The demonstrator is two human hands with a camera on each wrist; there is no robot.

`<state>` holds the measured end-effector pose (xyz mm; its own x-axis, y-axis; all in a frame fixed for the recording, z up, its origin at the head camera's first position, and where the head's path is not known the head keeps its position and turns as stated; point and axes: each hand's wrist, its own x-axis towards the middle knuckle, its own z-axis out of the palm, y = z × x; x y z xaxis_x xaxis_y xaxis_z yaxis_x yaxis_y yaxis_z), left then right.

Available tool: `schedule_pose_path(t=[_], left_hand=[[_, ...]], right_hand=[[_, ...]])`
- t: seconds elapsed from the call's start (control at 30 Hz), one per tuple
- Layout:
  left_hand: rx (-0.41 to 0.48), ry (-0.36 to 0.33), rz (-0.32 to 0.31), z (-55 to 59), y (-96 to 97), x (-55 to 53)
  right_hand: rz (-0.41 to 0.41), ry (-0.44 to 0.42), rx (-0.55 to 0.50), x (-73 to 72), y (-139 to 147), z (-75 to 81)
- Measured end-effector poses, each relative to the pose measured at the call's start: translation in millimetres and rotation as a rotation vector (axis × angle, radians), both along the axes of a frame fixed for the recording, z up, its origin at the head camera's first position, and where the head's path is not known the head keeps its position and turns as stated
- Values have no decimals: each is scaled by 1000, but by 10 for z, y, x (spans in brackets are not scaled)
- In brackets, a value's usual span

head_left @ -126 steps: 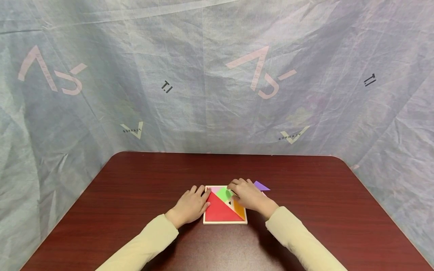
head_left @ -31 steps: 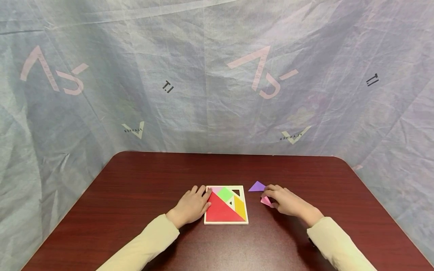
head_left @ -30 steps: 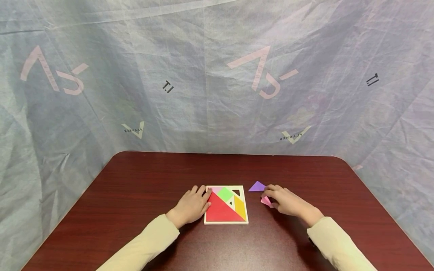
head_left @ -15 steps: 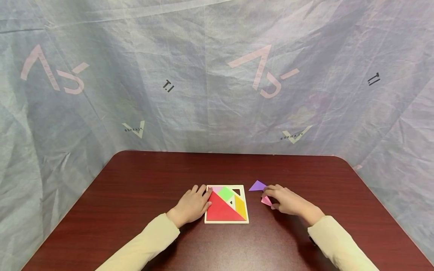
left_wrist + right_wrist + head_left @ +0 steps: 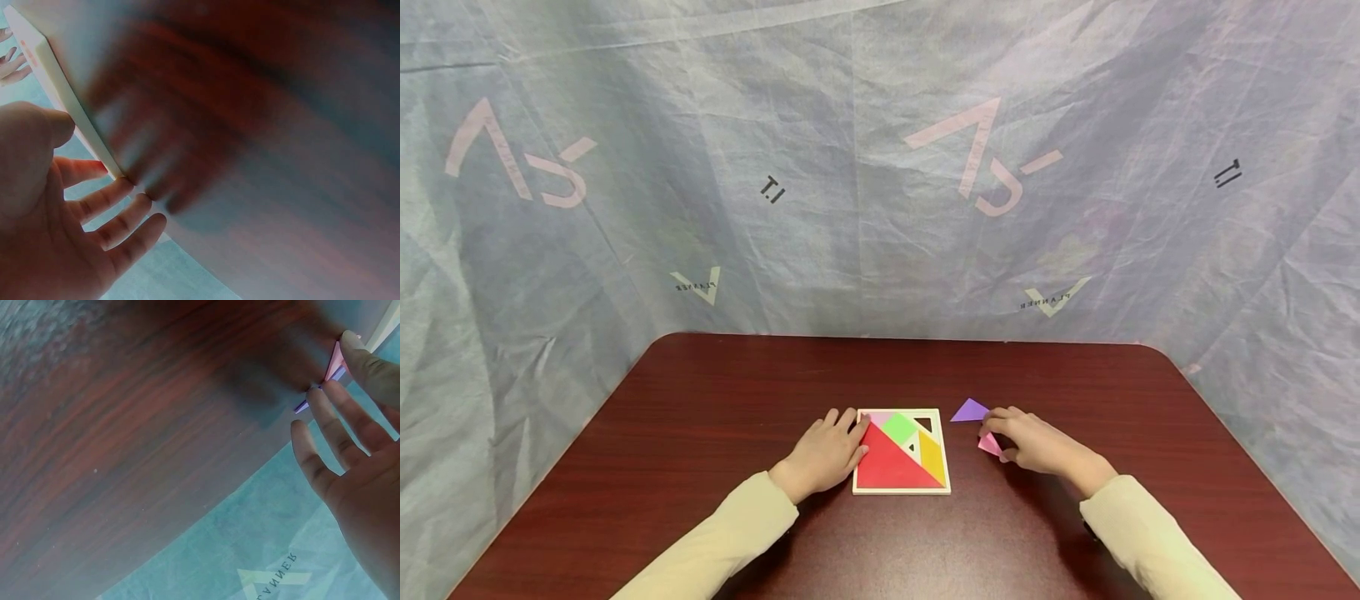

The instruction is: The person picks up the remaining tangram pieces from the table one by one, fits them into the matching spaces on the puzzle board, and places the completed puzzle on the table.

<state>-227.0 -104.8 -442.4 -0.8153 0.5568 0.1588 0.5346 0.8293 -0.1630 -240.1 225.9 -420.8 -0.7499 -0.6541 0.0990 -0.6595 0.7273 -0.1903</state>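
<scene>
A square tangram tray [image 5: 901,492] with a pale rim lies in the middle of the table. Inside it are a big red triangle [image 5: 887,462], a green square [image 5: 898,428], a yellow-orange parallelogram [image 5: 932,457] and a pink-violet piece [image 5: 877,417]. Dark cut-outs show in its bare base. My left hand [image 5: 823,450] rests at the tray's left edge; in the left wrist view, thumb and fingertips touch the rim. To the right of the tray, my right hand [image 5: 1033,440] pinches a pink triangle [image 5: 989,444] between thumb and fingers. Beside those fingers lies a purple triangle [image 5: 969,410].
The dark red wooden table [image 5: 760,375] has rounded far corners. A grey fabric sheet [image 5: 850,208] with printed letters hangs behind and around it.
Over four seconds, my right hand has left the tray, moved right and taken hold of the pink triangle. During the last second both hands have stayed almost still.
</scene>
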Motion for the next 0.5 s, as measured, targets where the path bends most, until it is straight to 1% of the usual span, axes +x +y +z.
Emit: schedule_pose_path(t=[0.33, 0.5], left_hand=[[0, -20, 5, 22, 3, 8], [-1, -10, 4, 12, 3, 5]], right_hand=[[21, -5, -33, -15, -8, 9], [26, 11, -40, -19, -18, 3]])
